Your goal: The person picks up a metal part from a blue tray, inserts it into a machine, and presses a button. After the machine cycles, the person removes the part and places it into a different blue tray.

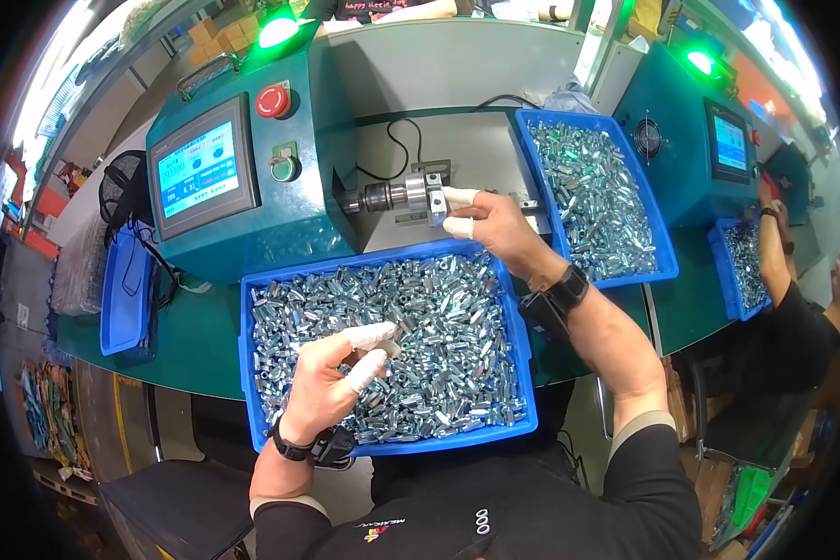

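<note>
My right hand (497, 224), with white covers on its thumb and index finger, reaches to the machine's spindle (385, 197). Its fingertips rest against the metal holder (436, 198) at the spindle's end, one above the other; any small piece between them is hidden. My left hand (331, 373) hovers over the near blue bin (245, 359), which is filled with small shiny metal sleeves (457, 373). Its covered thumb and index finger are bent close together; what lies between their tips is too small to make out.
A teal machine (243, 247) with a lit screen (196, 168) and red stop button (273, 101) stands at left. Another blue bin (661, 252) of metal sleeves sits right of the spindle. Further right, a co-worker's arm (773, 243) reaches by a second teal machine (691, 177).
</note>
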{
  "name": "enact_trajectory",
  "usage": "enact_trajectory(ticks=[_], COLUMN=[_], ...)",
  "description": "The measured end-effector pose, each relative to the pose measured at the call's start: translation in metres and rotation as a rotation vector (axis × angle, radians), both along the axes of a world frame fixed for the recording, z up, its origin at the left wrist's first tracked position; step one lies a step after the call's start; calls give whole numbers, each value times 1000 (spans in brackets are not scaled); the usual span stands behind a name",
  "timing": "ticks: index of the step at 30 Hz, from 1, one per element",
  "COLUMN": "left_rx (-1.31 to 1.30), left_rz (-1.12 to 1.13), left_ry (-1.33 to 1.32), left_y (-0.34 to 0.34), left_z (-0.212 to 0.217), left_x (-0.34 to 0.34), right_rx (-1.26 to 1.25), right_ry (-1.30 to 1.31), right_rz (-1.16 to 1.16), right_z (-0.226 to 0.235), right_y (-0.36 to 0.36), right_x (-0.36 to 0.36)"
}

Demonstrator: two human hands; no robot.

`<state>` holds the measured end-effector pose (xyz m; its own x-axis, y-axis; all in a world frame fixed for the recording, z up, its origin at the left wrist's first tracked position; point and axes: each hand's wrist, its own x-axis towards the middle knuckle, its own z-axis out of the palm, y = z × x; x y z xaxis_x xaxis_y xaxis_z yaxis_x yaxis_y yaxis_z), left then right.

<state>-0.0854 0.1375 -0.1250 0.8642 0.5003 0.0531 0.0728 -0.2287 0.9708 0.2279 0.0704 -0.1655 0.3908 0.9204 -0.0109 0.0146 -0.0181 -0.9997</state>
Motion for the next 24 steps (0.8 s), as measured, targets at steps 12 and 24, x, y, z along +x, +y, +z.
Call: enact_trajectory(ticks=[12,24], left_rx=[9,-31], left_rz=[-3,18], left_ry=[4,-22], left_y=[-2,0], left_z=[-4,-4], left_x=[3,-2], right_rx=[28,-76], right_ry=[29,-362], right_rz=[3,-169], right_z=[-9,10], right_y=[0,-9], right_x=[6,32])
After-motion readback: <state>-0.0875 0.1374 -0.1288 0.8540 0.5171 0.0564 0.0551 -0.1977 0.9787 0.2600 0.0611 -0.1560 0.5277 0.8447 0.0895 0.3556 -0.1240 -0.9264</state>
